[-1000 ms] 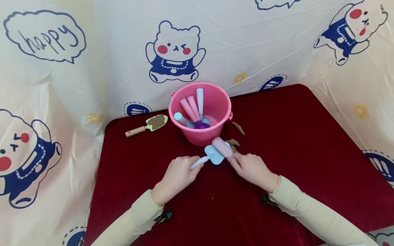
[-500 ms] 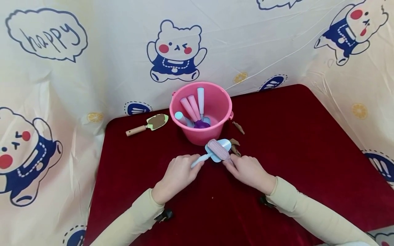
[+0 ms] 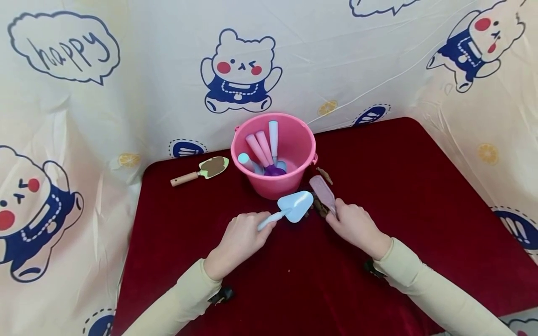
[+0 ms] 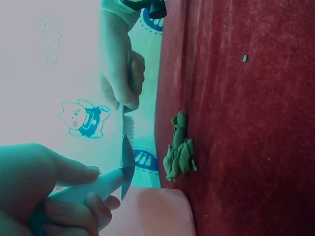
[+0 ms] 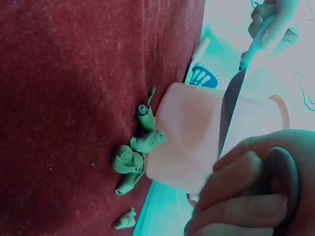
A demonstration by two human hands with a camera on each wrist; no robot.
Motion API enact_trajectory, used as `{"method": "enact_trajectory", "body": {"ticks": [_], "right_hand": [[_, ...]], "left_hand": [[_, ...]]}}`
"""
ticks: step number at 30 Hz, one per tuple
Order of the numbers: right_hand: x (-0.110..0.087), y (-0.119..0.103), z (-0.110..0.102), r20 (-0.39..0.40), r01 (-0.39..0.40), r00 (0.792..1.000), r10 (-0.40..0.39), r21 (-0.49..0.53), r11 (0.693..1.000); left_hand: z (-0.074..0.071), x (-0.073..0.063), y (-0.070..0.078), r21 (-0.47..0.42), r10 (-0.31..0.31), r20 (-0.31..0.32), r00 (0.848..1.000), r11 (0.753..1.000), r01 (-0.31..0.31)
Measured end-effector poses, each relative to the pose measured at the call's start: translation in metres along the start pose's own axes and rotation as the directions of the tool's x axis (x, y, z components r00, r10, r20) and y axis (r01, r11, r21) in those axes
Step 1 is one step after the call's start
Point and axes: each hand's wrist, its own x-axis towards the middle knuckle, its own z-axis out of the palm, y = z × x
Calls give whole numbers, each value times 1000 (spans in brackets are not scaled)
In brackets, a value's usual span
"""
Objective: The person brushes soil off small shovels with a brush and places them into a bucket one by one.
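Note:
My left hand (image 3: 244,238) grips the handle of a light blue trowel (image 3: 295,206), its blade raised above the table in front of the pink bucket. In my right hand (image 3: 357,228) is a mauve brush (image 3: 322,190), held by its handle; bristles show along its edge in the left wrist view. The brush is apart from the trowel, to its right. Below them lie several curled brown clay-like pieces (image 5: 129,160), close to the bucket's base. The head view partly hides these pieces behind the brush.
The pink bucket (image 3: 275,185) stands at the back, holding several tools with pink and pale blue handles (image 3: 273,137). Left of it lies a wooden-handled trowel (image 3: 213,167) with a brown patch on its blade. A printed cloth (image 3: 168,93) hangs behind the dark red table (image 3: 420,186).
The brush has moved from over the trowel blade to the right of it, together with my right hand. The trowel and my left hand have stayed nearly in place.

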Motion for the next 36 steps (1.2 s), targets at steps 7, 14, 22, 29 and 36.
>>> {"method": "enact_trajectory", "body": {"ticks": [7, 14, 22, 29, 36], "right_hand": [[1, -3, 1, 107, -67, 992, 60, 63, 996], [1, -5, 6, 291, -124, 953, 79, 141, 982], [1, -10, 13, 126, 32, 991, -32, 0, 999], [5, -14, 20, 122, 27, 992, -26, -10, 1000], [9, -13, 22, 83, 85, 993, -87, 26, 996]], "left_hand": [[-2, 0, 0, -18, -8, -6, 1000, 1000, 7], [-3, 1, 2, -26, 0, -14, 1000, 1000, 0], [-2, 2, 5, -15, 9, -30, 1000, 1000, -9], [0, 3, 7, -5, 18, -34, 999, 1000, -18], [1, 3, 5, -11, 37, -17, 999, 999, -37]]}}
